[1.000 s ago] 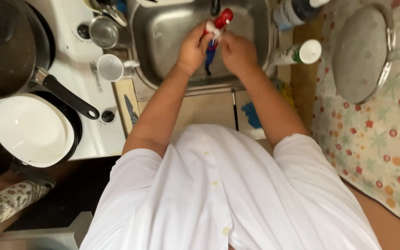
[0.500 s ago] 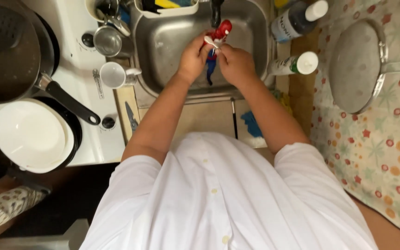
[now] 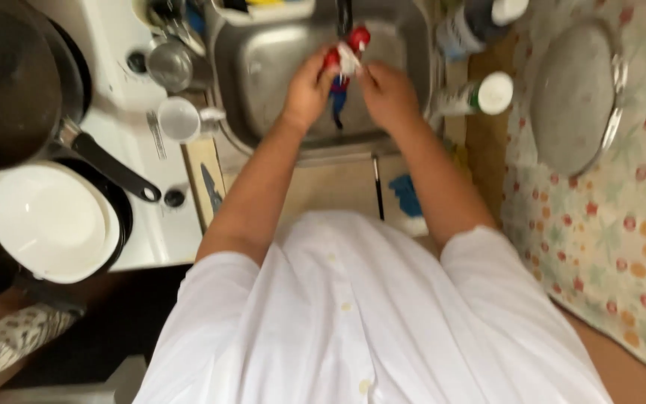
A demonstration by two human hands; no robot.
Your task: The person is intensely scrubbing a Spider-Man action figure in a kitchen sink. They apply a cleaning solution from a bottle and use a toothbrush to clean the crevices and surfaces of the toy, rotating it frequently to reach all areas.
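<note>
Over the steel sink (image 3: 263, 75), both my hands hold a small red, white and blue object (image 3: 344, 63) under the dark tap (image 3: 345, 13). My left hand (image 3: 309, 86) grips its left side, where a red end shows. My right hand (image 3: 387, 91) closes on its right side. A blue part hangs down between the two hands. What the object is cannot be made out.
A white bowl (image 3: 46, 221) sits on a black pan (image 3: 106, 168) at the left, beside a large dark pot (image 3: 9, 82). A metal cup (image 3: 170, 63) and a white mug (image 3: 179, 120) stand left of the sink. Two bottles (image 3: 480, 96) and a round metal lid (image 3: 576, 93) are on the right.
The view has shifted slightly, so the sink sits higher in the picture. My hands stay together on the object under the tap.
</note>
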